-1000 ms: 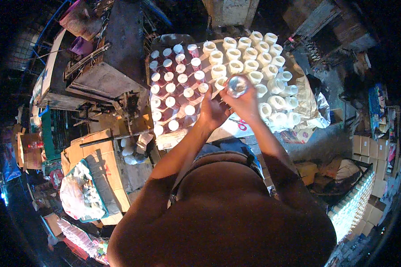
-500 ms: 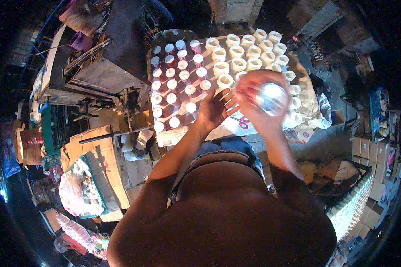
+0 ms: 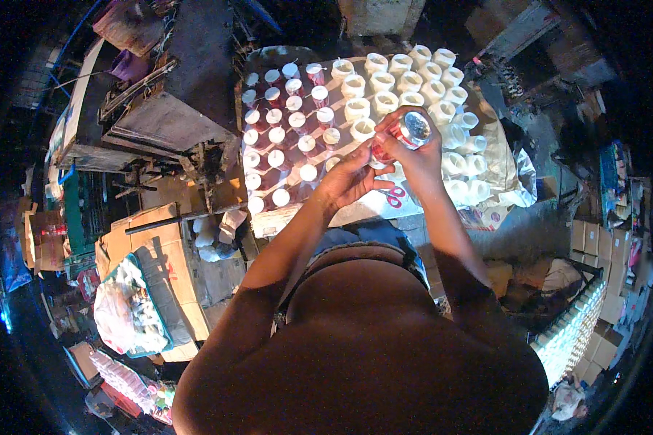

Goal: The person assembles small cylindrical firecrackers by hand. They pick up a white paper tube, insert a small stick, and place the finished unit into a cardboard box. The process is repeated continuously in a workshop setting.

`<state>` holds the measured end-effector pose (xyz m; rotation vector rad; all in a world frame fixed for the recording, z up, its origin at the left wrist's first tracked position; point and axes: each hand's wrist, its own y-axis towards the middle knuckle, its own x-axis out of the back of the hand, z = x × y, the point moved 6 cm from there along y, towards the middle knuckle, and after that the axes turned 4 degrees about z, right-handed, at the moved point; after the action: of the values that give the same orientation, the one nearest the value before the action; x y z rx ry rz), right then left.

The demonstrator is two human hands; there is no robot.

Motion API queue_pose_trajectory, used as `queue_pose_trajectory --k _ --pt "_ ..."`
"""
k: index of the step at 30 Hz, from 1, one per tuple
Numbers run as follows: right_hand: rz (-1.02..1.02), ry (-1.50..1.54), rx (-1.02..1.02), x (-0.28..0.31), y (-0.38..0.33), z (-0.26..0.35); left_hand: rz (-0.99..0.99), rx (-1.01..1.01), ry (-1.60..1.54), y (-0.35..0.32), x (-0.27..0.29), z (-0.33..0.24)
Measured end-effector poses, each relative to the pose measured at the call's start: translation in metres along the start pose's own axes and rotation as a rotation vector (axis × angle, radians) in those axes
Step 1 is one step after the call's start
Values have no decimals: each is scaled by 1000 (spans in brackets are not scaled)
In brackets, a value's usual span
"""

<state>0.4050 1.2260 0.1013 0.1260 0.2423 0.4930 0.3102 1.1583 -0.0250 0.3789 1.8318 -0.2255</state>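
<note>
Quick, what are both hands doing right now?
Left hand: partly open; can't tell if it's gripping anything.
Right hand: closed, holding a shiny silver-ended object.

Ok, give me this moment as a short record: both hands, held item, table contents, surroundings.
Right hand: closed around the held item
Held item: silver-ended item with red on its side, shiny round end up
Left hand: beside the right hand, fingers partly curled; contact unclear
Table, left: rows of red-sided, white-topped cylinders
Table, right: rows of white open-mouthed containers
Person's left: cardboard
</note>
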Motion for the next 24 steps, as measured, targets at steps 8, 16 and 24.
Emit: queue_pose_trajectory --k 8,16,24 --pt "-175 118 27 40 -1 7 -133 25 177 -1 3 -4" --pt "-567 354 153 199 -62 46 -220 175 227 -47 50 19" --pt "-767 150 -73 227 -167 20 -101 307 1271 -38 89 68"
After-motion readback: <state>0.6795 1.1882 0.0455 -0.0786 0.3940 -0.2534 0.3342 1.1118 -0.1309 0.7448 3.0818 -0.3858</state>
